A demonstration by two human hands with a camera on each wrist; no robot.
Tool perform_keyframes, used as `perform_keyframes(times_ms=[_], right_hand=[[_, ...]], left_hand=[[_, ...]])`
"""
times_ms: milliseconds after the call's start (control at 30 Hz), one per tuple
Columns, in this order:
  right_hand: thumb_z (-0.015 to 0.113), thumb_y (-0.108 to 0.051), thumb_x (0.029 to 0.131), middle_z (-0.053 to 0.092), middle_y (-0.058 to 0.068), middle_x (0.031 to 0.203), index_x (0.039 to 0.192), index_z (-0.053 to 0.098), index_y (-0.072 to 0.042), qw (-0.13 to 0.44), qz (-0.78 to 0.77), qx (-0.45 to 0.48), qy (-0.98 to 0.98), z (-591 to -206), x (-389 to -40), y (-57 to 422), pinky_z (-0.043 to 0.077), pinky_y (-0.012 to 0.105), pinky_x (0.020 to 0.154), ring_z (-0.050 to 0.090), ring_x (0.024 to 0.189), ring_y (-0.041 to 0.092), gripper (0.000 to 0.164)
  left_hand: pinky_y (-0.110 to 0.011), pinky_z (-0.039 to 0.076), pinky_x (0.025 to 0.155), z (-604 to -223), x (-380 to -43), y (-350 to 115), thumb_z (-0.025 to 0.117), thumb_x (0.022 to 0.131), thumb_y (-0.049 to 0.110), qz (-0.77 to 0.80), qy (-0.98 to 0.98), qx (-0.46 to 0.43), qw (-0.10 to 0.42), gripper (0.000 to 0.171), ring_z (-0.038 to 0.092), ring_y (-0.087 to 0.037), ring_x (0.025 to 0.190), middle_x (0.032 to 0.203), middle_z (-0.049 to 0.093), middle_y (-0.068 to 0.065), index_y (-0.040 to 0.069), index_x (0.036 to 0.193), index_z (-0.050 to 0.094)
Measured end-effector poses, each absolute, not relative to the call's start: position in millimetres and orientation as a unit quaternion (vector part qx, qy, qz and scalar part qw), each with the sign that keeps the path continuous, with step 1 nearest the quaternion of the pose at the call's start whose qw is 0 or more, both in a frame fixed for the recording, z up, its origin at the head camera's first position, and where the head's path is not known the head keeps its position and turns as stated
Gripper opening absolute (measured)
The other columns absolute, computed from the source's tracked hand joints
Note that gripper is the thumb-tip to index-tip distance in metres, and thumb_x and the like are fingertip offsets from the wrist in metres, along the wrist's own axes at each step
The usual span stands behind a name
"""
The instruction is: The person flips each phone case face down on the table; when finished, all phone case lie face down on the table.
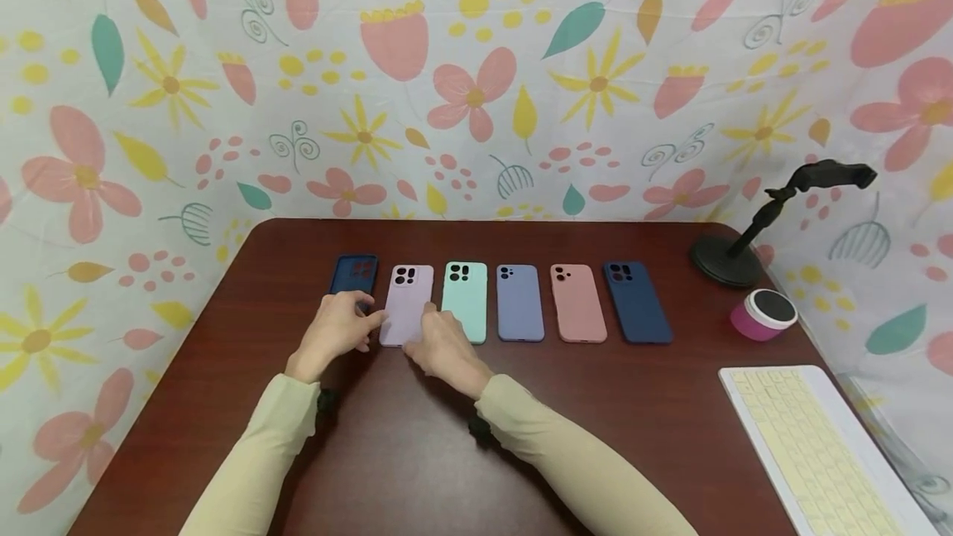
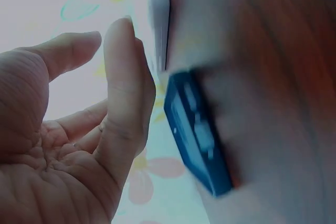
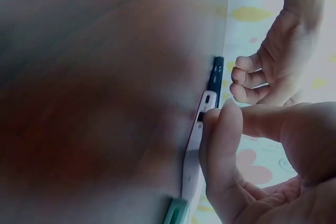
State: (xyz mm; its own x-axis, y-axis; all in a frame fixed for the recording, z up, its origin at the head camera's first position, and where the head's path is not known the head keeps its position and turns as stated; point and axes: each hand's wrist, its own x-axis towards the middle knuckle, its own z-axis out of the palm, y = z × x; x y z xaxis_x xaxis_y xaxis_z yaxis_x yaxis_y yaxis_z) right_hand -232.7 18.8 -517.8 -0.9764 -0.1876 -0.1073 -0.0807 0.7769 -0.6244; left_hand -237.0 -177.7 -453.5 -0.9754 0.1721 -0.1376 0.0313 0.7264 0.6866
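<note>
Six phone cases lie in a row on the table. My left hand [image 1: 341,327] is over the lower part of the leftmost dark blue case [image 1: 353,273], fingers loosely bent. In the left wrist view a gap shows between thumb and index finger, with nothing held. To its right lies a lavender phone case [image 1: 405,296], camera cut-outs at the top. My right hand [image 1: 445,347] is at that case's lower right, thumb near the bottom edge and fingers along the right side. The right wrist view shows its fingertips close against the case; exact contact is hidden. A mint case [image 1: 465,296] is partly behind this hand.
Further right lie a periwinkle case [image 1: 520,304], a pink case [image 1: 578,304] and another dark blue case [image 1: 638,303]. A black stand [image 1: 733,259], a pink-and-white round container [image 1: 764,315] and a white keyboard [image 1: 819,445] occupy the right side. A flower-patterned cloth [image 1: 476,164] hangs behind.
</note>
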Motion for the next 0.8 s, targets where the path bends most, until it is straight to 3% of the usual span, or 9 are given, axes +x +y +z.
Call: perform_keyframes(times_ms=[67, 267, 533, 800], right_hand=[[0.086, -0.032, 0.094, 0.075, 0.012, 0.083, 0.152, 0.052, 0.007, 0.087, -0.341, -0.080, 0.933, -513, -231, 15, 0.053, 0.022, 0.050, 0.066, 0.056, 0.010, 0.078], [0.082, -0.028, 0.099, 0.068, 0.000, 0.056, 0.163, 0.039, 0.007, 0.120, -0.387, -0.104, 0.908, -477, -214, -5, 0.053, 0.022, 0.056, 0.066, 0.045, 0.010, 0.084], [0.082, -0.027, 0.100, 0.067, 0.000, 0.055, 0.167, 0.033, 0.005, 0.143, -0.401, -0.110, 0.898, -457, -206, -33, 0.054, 0.021, 0.057, 0.067, 0.047, 0.010, 0.089], [0.081, -0.030, 0.101, 0.067, -0.001, 0.052, 0.170, 0.023, 0.006, 0.171, -0.399, -0.103, 0.895, -465, -217, -60, 0.056, 0.021, 0.063, 0.068, 0.046, 0.010, 0.098]], left_hand=[[-0.031, 0.065, 0.062, -450, -236, -186, 0.074, 0.105, 0.029, 0.362, 0.927, 0.051, 0.087, 0.055, 0.073, -0.013, 0.055, 0.084, 0.078, -0.014, -0.008, 0.144, 0.063], [-0.032, 0.066, 0.065, -441, -235, -214, 0.075, 0.105, 0.031, 0.349, 0.932, 0.035, 0.089, 0.059, 0.075, -0.014, 0.058, 0.088, 0.078, -0.017, -0.006, 0.148, 0.059], [-0.034, 0.066, 0.071, -434, -241, -244, 0.077, 0.103, 0.037, 0.315, 0.942, 0.020, 0.111, 0.068, 0.077, -0.017, 0.064, 0.096, 0.076, -0.018, -0.004, 0.152, 0.055], [-0.039, 0.066, 0.081, -439, -251, -264, 0.078, 0.100, 0.045, 0.309, 0.940, 0.017, 0.143, 0.081, 0.076, -0.016, 0.061, 0.085, 0.077, -0.012, -0.004, 0.157, 0.049]])
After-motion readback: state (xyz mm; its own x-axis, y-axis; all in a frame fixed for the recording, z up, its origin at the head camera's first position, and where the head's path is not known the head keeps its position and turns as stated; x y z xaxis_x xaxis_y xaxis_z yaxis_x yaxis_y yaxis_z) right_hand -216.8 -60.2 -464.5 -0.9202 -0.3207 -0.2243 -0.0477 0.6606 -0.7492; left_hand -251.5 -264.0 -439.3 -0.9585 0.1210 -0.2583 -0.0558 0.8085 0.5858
